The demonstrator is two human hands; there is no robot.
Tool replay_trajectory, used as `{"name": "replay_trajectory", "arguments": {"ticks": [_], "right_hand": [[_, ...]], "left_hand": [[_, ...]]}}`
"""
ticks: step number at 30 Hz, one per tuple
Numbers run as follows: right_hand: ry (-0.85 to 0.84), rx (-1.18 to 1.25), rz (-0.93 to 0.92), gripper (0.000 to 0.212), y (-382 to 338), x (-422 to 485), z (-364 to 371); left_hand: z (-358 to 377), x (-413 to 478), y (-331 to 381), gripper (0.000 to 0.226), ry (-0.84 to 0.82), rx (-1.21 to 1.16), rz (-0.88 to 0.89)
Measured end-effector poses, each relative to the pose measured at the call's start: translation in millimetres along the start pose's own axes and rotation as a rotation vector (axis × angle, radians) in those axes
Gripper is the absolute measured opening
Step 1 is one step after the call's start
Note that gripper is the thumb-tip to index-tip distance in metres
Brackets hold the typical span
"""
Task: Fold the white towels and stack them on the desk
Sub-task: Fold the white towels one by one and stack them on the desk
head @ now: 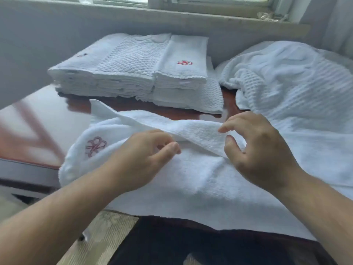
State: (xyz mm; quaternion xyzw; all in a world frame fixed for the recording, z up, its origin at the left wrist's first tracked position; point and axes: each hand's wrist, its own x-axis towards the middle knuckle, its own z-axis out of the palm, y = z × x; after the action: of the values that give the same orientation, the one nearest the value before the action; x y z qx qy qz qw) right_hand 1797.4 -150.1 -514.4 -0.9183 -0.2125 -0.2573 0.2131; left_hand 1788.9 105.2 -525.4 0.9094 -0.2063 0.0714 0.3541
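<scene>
A white towel (191,175) with a red flower emblem at its left end lies spread across the near desk edge, one flap folded diagonally over it. My left hand (145,157) has curled fingers and pinches the flap's edge near the middle. My right hand (259,150) holds the same flap further right, with fabric between its index fingertip and thumb. A stack of folded white towels (107,77) stands at the back left, and a second, narrower stack (181,77) with a red emblem stands beside it.
A heap of unfolded white waffle-weave towels (286,85) fills the right side of the glossy reddish-brown desk (38,127). A grey wall and a window sill (191,18) run behind the stacks. Dark cloth and a pale floor show below the desk edge.
</scene>
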Motion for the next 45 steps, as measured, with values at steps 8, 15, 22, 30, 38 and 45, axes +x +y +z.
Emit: {"name": "replay_trajectory", "arguments": {"ticks": [8,15,22,30,38,45], "right_hand": [[-0.291,0.169,-0.278,0.017,-90,21,77],[-0.427,0.161,-0.153,0.036,-73,24,91],[-0.496,0.077,-0.147,0.056,-75,28,91],[-0.374,0.068,-0.136,0.026,-104,53,106],[-0.36,0.212,-0.241,0.028,-102,42,112],[-0.368,0.187,-0.243,0.025,-104,43,113]], "left_hand": [[-56,3,-81,0.021,0.26,0.243,-0.514],[-66,8,-107,0.041,-0.001,0.513,-0.216],[-102,-23,-132,0.046,-0.165,0.574,-0.106],[-104,-4,-125,0.028,-0.035,0.46,-0.311],[-107,40,-122,0.019,0.257,-0.17,-0.842],[-115,82,-122,0.095,0.162,-0.216,-1.071]]}}
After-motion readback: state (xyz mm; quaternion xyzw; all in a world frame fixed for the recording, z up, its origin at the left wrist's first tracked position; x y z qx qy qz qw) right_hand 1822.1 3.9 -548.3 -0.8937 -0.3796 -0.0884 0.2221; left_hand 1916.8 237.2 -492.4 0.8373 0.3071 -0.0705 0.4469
